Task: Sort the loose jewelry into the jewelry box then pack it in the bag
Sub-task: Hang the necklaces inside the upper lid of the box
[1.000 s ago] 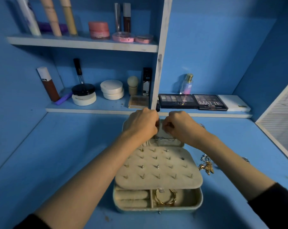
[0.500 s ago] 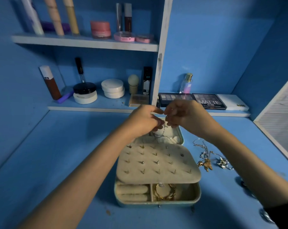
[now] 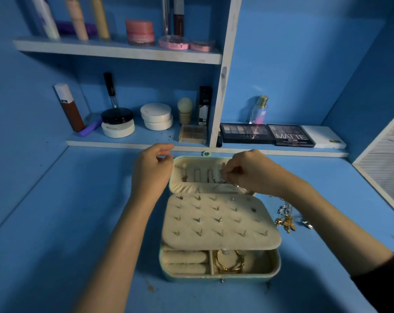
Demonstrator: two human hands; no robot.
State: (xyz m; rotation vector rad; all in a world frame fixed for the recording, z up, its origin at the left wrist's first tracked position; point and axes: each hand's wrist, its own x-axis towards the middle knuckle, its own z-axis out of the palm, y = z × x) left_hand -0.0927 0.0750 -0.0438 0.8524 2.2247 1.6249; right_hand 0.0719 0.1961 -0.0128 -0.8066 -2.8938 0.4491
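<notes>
A person's two hands work over an open cream fabric-lined jewelry box on a blue-painted table, below shelves of cosmetics. Half a second ago the hands were raised together above the lid, close over a fine chain necklace. They have now parted.

The right hand has dropped into the upright lid. Its fingertips pinch the chain beside the row of necklace hooks, and the rest of the chain trails into the lid's gathered pocket. The left hand has moved to the lid's left edge with fingers curled and thumb and forefinger drawn close; whether they hold anything cannot be told.

The move suggests the necklace is being hung in the lid, one more piece sorted. Studs dot the padded cream earring panel, which is folded over the tray. A set of gold bangles lies in the front right compartment.

A tangle of loose gold and silver jewelry waits on the table just right of the box, so sorting appears unfinished. No bag is in view.
</notes>
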